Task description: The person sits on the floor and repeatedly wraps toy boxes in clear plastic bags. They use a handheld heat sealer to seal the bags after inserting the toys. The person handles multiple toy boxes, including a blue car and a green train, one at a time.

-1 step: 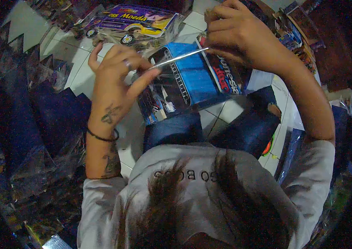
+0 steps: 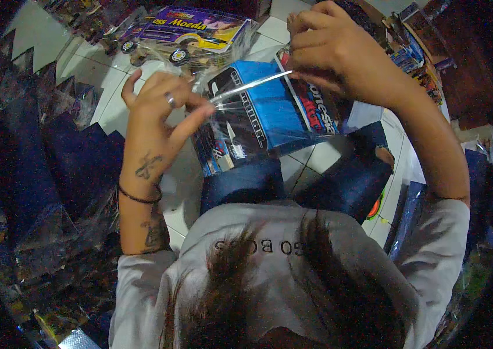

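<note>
Landmark: the flat, blue-and-black printed package in clear plastic film (image 2: pixel 284 119), in front of the body, near edge over the dark blue trouser leg (image 2: pixel 243 180); whether it rests there, cannot tell.

Grip: left hand (image 2: pixel 156 113) off the package's left side, thumb and forefinger pinching one end of a narrow, shiny, clear plastic strip (image 2: pixel 252 85). Right hand (image 2: pixel 339 52) over the package's far right corner, fingers curled and pressed together on the strip's other end; exact contact partly hidden.

Key relation: strip lies directly between the two pinches, looks taut, long axis slanting from left-near to right-far, roughly parallel to the package's near edge and above its far part. Touching the film or just clear of it: cannot tell. Each hand holds its own end; right hand overlaps the package more.

Also noted: purple-and-yellow toy truck in clear film (image 2: pixel 185 28), beyond the package's far left corner.
</note>
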Available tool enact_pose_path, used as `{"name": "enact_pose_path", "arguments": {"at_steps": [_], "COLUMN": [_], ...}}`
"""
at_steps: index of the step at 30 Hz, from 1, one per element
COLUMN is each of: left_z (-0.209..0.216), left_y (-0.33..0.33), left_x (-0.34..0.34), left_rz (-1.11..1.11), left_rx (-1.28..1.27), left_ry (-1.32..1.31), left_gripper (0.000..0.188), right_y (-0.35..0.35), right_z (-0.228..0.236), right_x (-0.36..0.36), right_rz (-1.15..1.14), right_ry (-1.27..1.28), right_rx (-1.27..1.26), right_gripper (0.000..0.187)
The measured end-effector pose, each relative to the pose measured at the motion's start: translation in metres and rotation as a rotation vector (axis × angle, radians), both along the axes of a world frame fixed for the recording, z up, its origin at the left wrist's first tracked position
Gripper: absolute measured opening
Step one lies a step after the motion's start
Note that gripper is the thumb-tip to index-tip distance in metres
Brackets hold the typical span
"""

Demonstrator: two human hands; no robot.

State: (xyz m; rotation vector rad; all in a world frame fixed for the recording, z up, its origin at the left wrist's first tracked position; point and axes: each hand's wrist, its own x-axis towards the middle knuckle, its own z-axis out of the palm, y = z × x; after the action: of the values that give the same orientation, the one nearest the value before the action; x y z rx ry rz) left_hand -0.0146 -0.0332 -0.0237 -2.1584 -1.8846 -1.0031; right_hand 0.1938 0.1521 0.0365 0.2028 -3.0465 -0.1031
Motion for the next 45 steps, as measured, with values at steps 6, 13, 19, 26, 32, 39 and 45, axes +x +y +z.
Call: {"name": "enact_pose_path", "arguments": {"at_steps": [6,13,19,26,32,39,45], "left_z": [0.004,-0.002,0.000,-0.002,-0.010,-0.026,-0.011], "left_y": [0.003,0.046,0.061,0.042,0.040,0.031,-0.018], "left_x": [0.006,0.016,0.005,0.030,0.031,0.026,-0.020], "left_rz": [0.032,-0.162,-0.367,-0.108,-0.075,-0.033,0.057], "left_rx": [0.079,-0.111,-0.558,0.050,0.175,0.194,-0.218], "left_ry": [-0.101,-0.199,-0.739,0.005,0.050,0.032,-0.311], "left_gripper": [0.016,0.020,0.023,0.011,0.007,0.008,0.013], "right_y": [-0.005,-0.011,-0.020,0.005,-0.006,-0.008,-0.004], "right_z": [0.011,0.007,-0.009,-0.009,0.041,-0.008,-0.015], "right_x": [-0.001,-0.007,-0.006,-0.002,0.028,0.009,0.007], "right_rz": [-0.018,-0.030,0.079,0.135,-0.269,0.019,-0.031], "right_ry": [-0.037,0.010,0.266,0.047,-0.153,0.279,0.092], "right_rx": [-0.016,-0.098,0.218,0.197,0.061,-0.038,-0.006], "right_gripper": [0.013,0.012,0.011,0.015,0.017,0.018,0.013]}}
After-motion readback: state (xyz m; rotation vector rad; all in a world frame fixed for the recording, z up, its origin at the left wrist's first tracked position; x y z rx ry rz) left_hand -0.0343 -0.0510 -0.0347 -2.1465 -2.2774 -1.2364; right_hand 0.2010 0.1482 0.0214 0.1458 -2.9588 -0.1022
